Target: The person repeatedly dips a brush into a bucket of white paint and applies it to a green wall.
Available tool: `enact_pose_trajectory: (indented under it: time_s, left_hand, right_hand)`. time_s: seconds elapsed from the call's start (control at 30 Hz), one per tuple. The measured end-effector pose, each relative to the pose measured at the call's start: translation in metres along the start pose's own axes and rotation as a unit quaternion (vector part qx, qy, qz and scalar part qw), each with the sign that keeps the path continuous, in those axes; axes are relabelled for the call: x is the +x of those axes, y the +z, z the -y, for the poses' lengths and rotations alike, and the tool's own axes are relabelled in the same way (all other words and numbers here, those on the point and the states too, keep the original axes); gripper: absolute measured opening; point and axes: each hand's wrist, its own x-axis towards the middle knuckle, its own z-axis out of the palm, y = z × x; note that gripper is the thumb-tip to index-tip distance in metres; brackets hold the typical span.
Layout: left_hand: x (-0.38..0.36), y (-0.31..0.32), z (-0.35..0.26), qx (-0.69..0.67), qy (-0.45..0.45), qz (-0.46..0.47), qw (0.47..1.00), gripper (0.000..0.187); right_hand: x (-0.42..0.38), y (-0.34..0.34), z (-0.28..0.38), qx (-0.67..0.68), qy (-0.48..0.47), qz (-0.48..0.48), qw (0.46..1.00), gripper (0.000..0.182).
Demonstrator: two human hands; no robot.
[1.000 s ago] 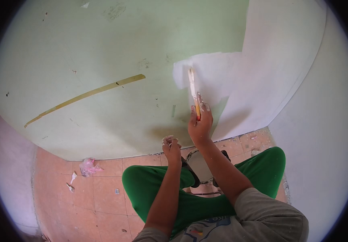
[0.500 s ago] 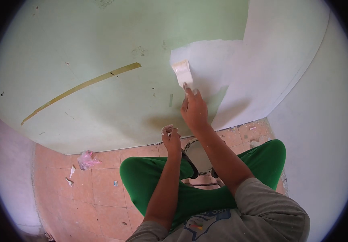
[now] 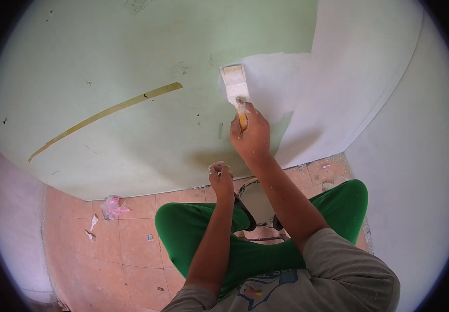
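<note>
My right hand (image 3: 253,135) is closed around the yellow handle of a paintbrush (image 3: 236,83). The brush's wide, white-coated head lies against the pale green wall (image 3: 162,47), at the left edge of a patch of white paint (image 3: 281,73). Lower down, my left hand (image 3: 222,179) is held near the wall with fingers curled around a small whitish bit; I cannot tell what it is. Between my legs stands a round bucket (image 3: 255,200) with greyish-white contents and a smeared rim, partly behind my right forearm.
A strip of yellowish tape (image 3: 110,111) runs slantwise across the wall. On the tiled floor (image 3: 136,244) at left lie a pink plastic bag (image 3: 113,208) and two small white-coated tools (image 3: 93,222). Another wall (image 3: 412,182) rises at right.
My right hand has tilted the brush and shifted its head slightly upward along the patch's left edge, showing more of the yellow handle. My left hand stays where it was.
</note>
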Motion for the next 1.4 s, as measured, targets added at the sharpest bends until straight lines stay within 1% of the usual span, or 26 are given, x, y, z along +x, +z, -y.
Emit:
enact_pose_trajectory:
  time_s: [0.07,0.13,0.17,0.23,0.27,0.33,0.37,0.47,0.53,0.57,0.63,0.67,0.73,0.77,0.87,0.93,0.97,1.03,1.07,1.13,1.17,1.23,1.27,1.33,1.37,1.4]
  left_hand:
    - [-0.002,0.001,-0.002,-0.001,-0.006,0.004,1.000,0.023]
    - [-0.002,0.000,-0.003,0.003,-0.009,0.002,1.000,0.024]
    - [-0.002,0.000,-0.003,0.001,-0.006,0.003,1.000,0.024]
    - [-0.001,-0.001,-0.002,0.002,-0.005,0.006,1.000,0.024]
    - [0.000,-0.001,-0.001,0.000,-0.005,0.006,1.000,0.024]
    - [-0.001,-0.001,0.000,0.013,0.002,0.006,1.000,0.024]
    - [-0.001,-0.002,0.000,0.013,0.004,0.006,1.000,0.024]
    - [-0.002,0.001,-0.003,0.009,-0.008,0.003,1.000,0.025]
    - [-0.003,0.001,-0.002,0.009,0.000,0.016,1.000,0.025]
    - [-0.003,0.001,-0.001,0.012,-0.004,0.016,1.000,0.025]
    - [-0.002,0.003,0.000,0.001,0.002,0.016,1.000,0.025]
    - [-0.003,0.005,0.001,0.002,0.000,0.015,1.000,0.025]
    - [-0.004,0.008,-0.001,-0.011,0.003,0.016,1.000,0.024]
    - [-0.004,0.010,-0.003,-0.013,0.004,0.015,1.000,0.024]
    - [-0.002,0.012,-0.003,0.011,0.015,0.014,1.000,0.023]
    - [-0.003,0.010,-0.001,0.023,0.007,0.015,1.000,0.022]
    - [-0.005,0.010,0.001,0.026,0.003,0.015,1.000,0.022]
    - [-0.005,0.010,0.001,0.022,0.020,0.012,0.999,0.022]
    - [-0.007,0.009,0.000,0.024,0.019,0.013,0.999,0.022]
    - [-0.007,0.010,-0.002,0.021,0.003,0.009,1.000,0.022]
    - [-0.007,0.010,-0.004,0.019,0.004,0.009,1.000,0.022]
    - [-0.006,0.008,-0.003,0.024,0.017,0.018,0.999,0.022]
    - [-0.005,0.008,-0.001,0.020,0.017,0.016,1.000,0.022]
    - [-0.006,0.010,-0.002,0.013,0.010,0.015,1.000,0.021]
    - [-0.007,0.011,-0.002,0.012,0.010,0.015,1.000,0.021]
    - [-0.007,0.011,-0.002,0.018,0.014,0.015,1.000,0.021]
  right_hand:
    - [0.000,0.003,-0.008,-0.010,-0.012,0.002,1.000,0.043]
    - [-0.010,0.010,-0.030,-0.096,0.007,0.087,0.992,0.047]
    - [-0.018,0.014,-0.040,-0.096,0.004,0.085,0.992,0.047]
    - [-0.034,0.016,-0.050,-0.087,0.050,0.122,0.987,0.044]
    - [-0.040,0.014,-0.053,-0.089,0.049,0.123,0.987,0.044]
    - [-0.047,0.009,-0.050,-0.042,0.086,0.127,0.987,0.048]
    - [-0.050,0.007,-0.048,-0.041,0.085,0.126,0.988,0.048]
    - [-0.040,-0.006,-0.027,-0.017,0.083,0.107,0.991,0.046]
    - [-0.025,-0.009,-0.017,0.032,-0.007,0.013,0.999,0.042]
    - [-0.017,-0.009,-0.012,0.032,-0.003,0.014,0.999,0.042]
    - [0.000,-0.009,-0.006,0.067,-0.011,-0.044,0.997,0.043]
    - [0.004,-0.008,-0.010,0.067,-0.009,-0.043,0.997,0.043]
    - [0.010,-0.004,-0.025,0.029,0.023,0.014,0.999,0.041]
    - [0.007,-0.004,-0.030,0.029,0.020,0.014,0.999,0.041]
    - [-0.012,-0.002,-0.046,0.025,0.052,0.031,0.998,0.038]
    - [-0.029,-0.002,-0.056,-0.007,0.103,0.082,0.991,0.036]
    - [-0.036,-0.001,-0.063,-0.008,0.107,0.084,0.991,0.036]
    - [-0.047,0.000,-0.075,-0.042,0.144,0.139,0.979,0.035]
    - [-0.054,-0.003,-0.080,-0.042,0.146,0.138,0.979,0.035]
    - [-0.059,-0.016,-0.072,-0.051,0.199,0.186,0.961,0.036]
    - [-0.059,-0.022,-0.069,-0.052,0.197,0.185,0.961,0.036]
    - [-0.058,-0.033,-0.062,-0.006,0.212,0.214,0.953,0.037]
    - [-0.058,-0.034,-0.060,-0.008,0.210,0.216,0.953,0.037]
    - [-0.058,-0.033,-0.053,0.094,0.141,0.117,0.979,0.039]
    - [-0.055,-0.031,-0.052,0.094,0.140,0.116,0.979,0.039]
    - [-0.047,-0.030,-0.047,0.100,0.107,0.098,0.984,0.039]
